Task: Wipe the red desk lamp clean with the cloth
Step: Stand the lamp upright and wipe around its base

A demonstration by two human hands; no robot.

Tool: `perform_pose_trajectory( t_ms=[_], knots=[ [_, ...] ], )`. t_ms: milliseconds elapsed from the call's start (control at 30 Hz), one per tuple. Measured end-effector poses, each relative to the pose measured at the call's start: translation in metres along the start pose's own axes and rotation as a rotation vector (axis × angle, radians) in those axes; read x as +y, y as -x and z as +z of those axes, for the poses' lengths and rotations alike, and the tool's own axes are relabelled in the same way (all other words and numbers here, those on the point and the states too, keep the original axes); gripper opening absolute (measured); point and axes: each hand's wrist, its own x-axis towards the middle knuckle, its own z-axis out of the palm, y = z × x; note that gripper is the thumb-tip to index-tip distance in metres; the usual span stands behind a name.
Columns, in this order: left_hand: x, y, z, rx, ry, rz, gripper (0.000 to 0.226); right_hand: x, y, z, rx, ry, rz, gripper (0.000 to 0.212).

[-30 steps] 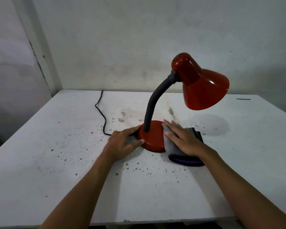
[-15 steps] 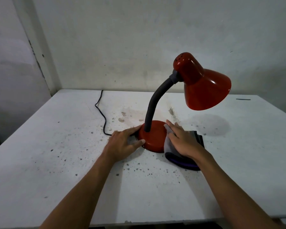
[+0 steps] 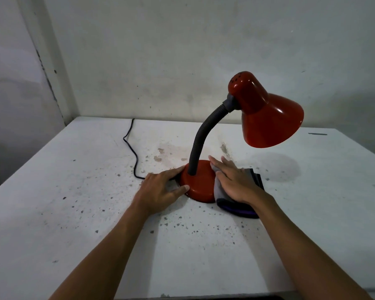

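My left hand (image 3: 160,189) lies flat, steadying the base (image 3: 198,184) at nine o'clock. My right hand (image 3: 236,182), fingers straight, presses the cloth (image 3: 220,191) at three; I should rub slowly all round.

Red desk lamp (image 3: 266,118) stood upright on round base, grey neck curved, shade tilted down right. Grey cloth (image 3: 220,189) lay against base.

lamp shade (image 3: 271,120) overhanging table (image 3: 74,213), cord (image 3: 131,148) left
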Motion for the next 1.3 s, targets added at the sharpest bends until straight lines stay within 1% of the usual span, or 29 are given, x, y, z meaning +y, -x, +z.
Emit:
perform_pose_trajectory(
  t_ms=[100, 167, 233, 367, 467, 533, 700, 867, 1000, 1200, 1300],
  knots=[
    [0.002, 0.001, -0.001, -0.004, -0.008, 0.0, 0.071, 0.006, 0.001, -0.003, 0.005, -0.074, -0.146, 0.047],
    [0.002, 0.001, -0.001, -0.01, -0.003, -0.002, 0.072, 0.017, 0.005, -0.005, 0.024, -0.19, -0.218, 0.047],
    [0.002, 0.0, -0.001, -0.009, 0.0, -0.002, 0.073, 0.026, 0.008, -0.008, 0.057, -0.278, -0.223, 0.044],
    [0.002, 0.0, -0.002, -0.004, -0.012, -0.001, 0.071, 0.033, 0.008, -0.009, 0.143, -0.319, -0.232, 0.037],
    [0.002, 0.0, -0.002, -0.008, -0.019, 0.002, 0.073, 0.03, 0.006, -0.007, 0.086, -0.347, -0.273, 0.034],
    [0.002, 0.0, -0.002, -0.008, -0.024, 0.004, 0.074, 0.029, 0.005, -0.007, 0.05, -0.354, -0.313, 0.033],
    [0.004, 0.001, -0.003, -0.01, -0.026, 0.005, 0.073, 0.037, 0.008, -0.016, 0.048, -0.348, -0.333, 0.035],
    [0.002, 0.001, -0.003, 0.019, -0.024, 0.032, 0.065, 0.049, 0.013, -0.019, 0.114, -0.325, -0.263, 0.034],
    [0.001, 0.001, -0.002, 0.018, -0.027, 0.043, 0.065, 0.054, 0.019, -0.018, 0.14, -0.35, -0.228, 0.033],
    [0.0, -0.001, -0.003, 0.03, -0.026, 0.037, 0.068, 0.043, 0.035, -0.009, 0.156, -0.332, -0.319, 0.034],
    [0.001, 0.0, -0.002, 0.021, -0.019, 0.033, 0.069, 0.035, 0.032, 0.0, 0.214, -0.259, -0.312, 0.03]
  ],
)
